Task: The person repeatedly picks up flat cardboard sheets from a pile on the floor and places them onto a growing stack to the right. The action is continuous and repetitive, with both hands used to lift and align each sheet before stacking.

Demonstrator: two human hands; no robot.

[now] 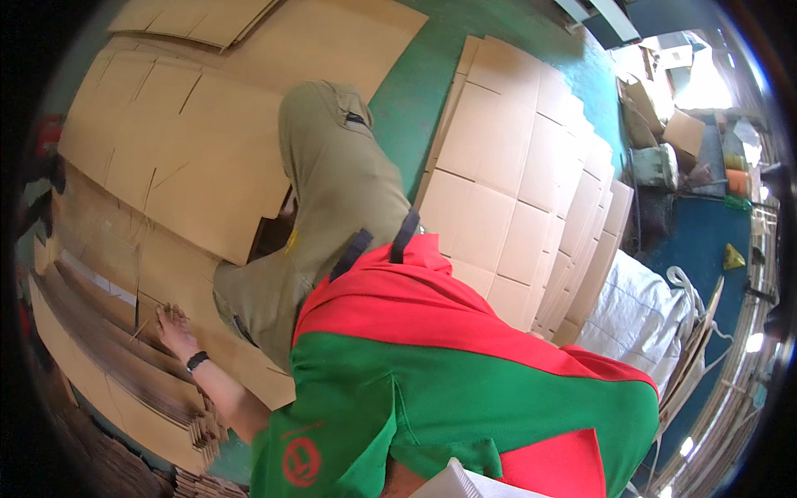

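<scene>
My left hand (176, 334), with a black band at the wrist, reaches out over brown cardboard sheets (237, 336) on the left. Its fingers look stretched and slightly apart, and nothing that it grips can be made out. Beside it, curved cardboard pieces (124, 332) lie in layers with their edges showing. My right hand is hidden behind my red and green shirt, on the side of a tall stack of creased cardboard sheets (486, 158).
Large flat cardboard sheets (174, 124) lie at the far left, against my legs. On the right are a white woven sack (631, 303), an open carton (685, 131) and a pale bucket (656, 166). Green floor (413, 104) shows between the stacks.
</scene>
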